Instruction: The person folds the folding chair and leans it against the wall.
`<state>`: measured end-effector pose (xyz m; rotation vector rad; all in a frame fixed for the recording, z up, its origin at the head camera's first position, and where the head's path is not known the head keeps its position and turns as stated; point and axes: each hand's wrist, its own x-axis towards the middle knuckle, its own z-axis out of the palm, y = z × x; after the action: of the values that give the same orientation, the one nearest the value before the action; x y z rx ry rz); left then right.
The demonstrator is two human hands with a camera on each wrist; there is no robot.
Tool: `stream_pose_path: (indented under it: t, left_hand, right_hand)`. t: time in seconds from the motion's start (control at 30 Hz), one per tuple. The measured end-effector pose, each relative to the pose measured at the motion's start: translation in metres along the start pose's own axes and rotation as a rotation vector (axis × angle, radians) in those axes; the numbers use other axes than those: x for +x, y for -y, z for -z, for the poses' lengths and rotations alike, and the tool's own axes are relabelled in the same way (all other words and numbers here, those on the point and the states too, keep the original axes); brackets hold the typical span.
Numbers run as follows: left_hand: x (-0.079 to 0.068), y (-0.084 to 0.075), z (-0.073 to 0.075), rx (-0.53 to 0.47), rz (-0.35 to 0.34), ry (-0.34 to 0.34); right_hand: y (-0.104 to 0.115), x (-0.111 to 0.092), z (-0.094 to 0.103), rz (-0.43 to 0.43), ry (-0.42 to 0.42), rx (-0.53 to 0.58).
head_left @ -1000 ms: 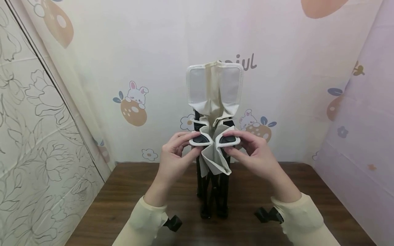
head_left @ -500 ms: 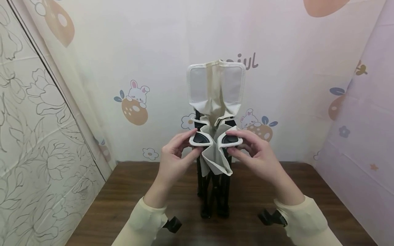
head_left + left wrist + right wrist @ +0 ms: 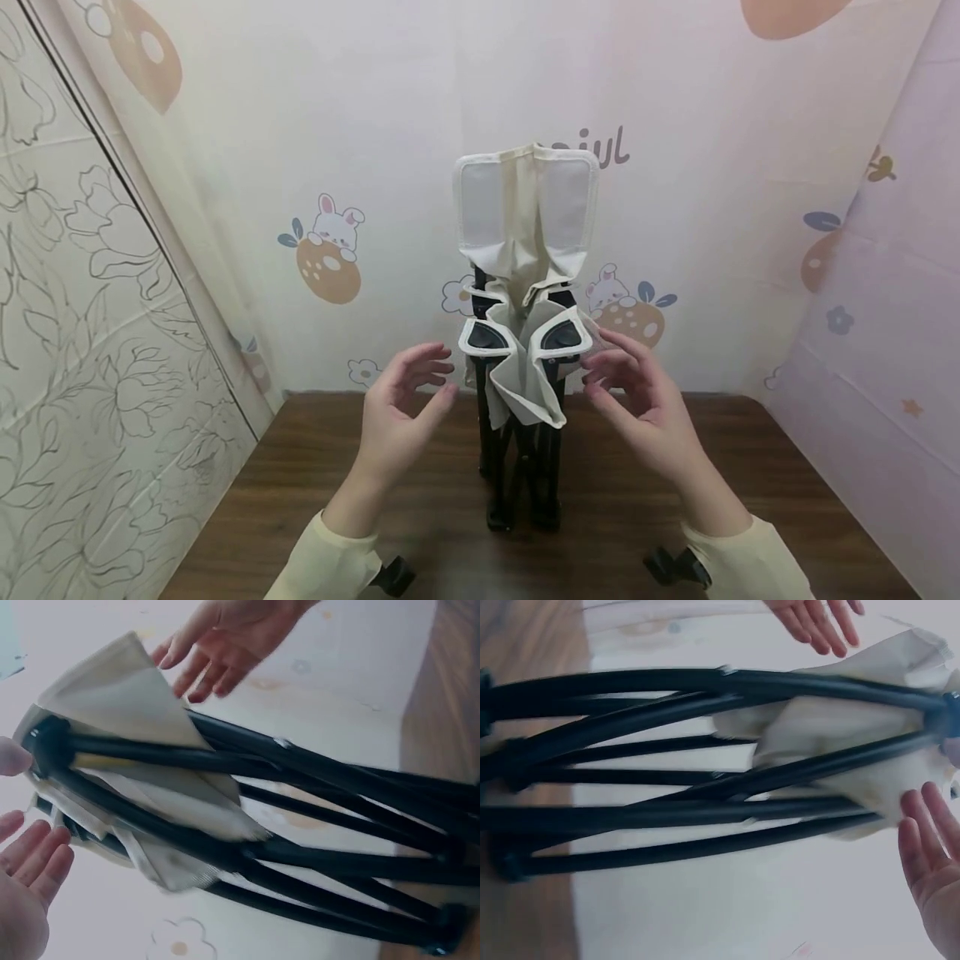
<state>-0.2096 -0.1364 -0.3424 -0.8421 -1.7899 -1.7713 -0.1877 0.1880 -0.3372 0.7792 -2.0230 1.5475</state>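
Table (image 3: 337, 492) beneath chair (image 3: 517, 385) — cloth (image 3: 382, 125) behind

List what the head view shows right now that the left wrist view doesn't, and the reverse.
Only the head view: both sleeves, the lettering on the curtain, and the grey panels on the upright fabric at the top.

Only the left wrist view: the side of a black corner joint, with tubes fanning out from it.

Both: the black tubes, cream fabric, wood-grain table, and the left hand and right hand, neither gripping anything.
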Motion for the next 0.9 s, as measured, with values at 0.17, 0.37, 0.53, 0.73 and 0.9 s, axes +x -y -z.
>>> stream_pose_path:
  t: [0.17,0.37,0.53,0.73,0.9]
  left_hand:
    - [-0.021,0.015,0.005,-0.004,0.094,0.019]
    - [-0.047,0.045,0.003,0.05,0.164,0.084]
    - [-0.061,0.067,0.0,0.07,0.197,0.133]
    - [-0.073,0.081,0.0,0.116,0.27,0.168]
    - [-0.082,0.092,0.0,0.147,0.32,0.22]
  right_hand:
    - [-0.019,-0.024,0.0,-0.049,-0.024,-0.08]
    - [-0.047,-0.052,-0.012,-0.048,-0.013,-0.143]
    - [-0.066,-0.069,-0.02,-0.027,-0.014,-0.224]
    - [-0.082,-0.083,-0.025,-0.071,0.01,-0.213]
    - [-0.091,-0.092,-0.031,-0.121,0.057,-0.188]
